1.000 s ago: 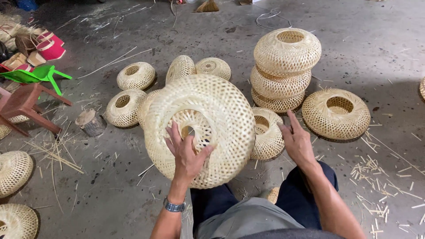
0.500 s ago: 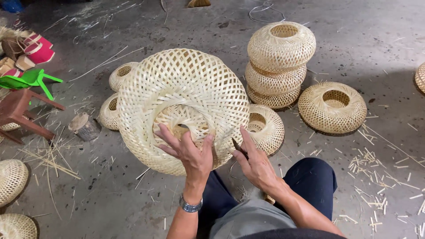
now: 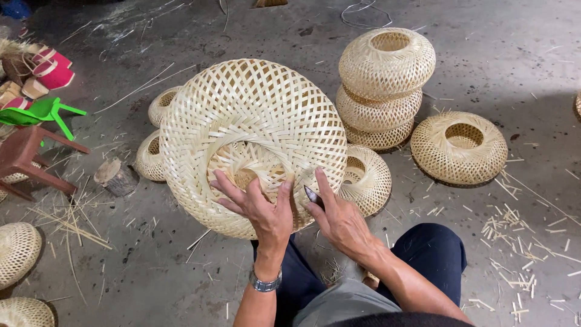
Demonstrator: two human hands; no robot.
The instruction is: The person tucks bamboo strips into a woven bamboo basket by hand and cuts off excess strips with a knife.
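Head view, fingers [image 3: 242,192] on woven basket [image 3: 252,143] rim

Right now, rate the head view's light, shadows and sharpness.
Head view: soft, even light, no glare; faint shadows under the stacked baskets and the large woven basket; weave and both hands, left hand and right hand, sharp; slight wide-angle bending at the edges.

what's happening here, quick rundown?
A person seated on a concrete floor has both hands on a large round woven bamboo shade, tilted up facing them. The left hand presses on the rim of its central opening; the right hand rests on the lower edge beside it, with a small dark tool showing by the fingers. Three smaller woven shades are stacked to the right, with others and bamboo scraps scattered around.
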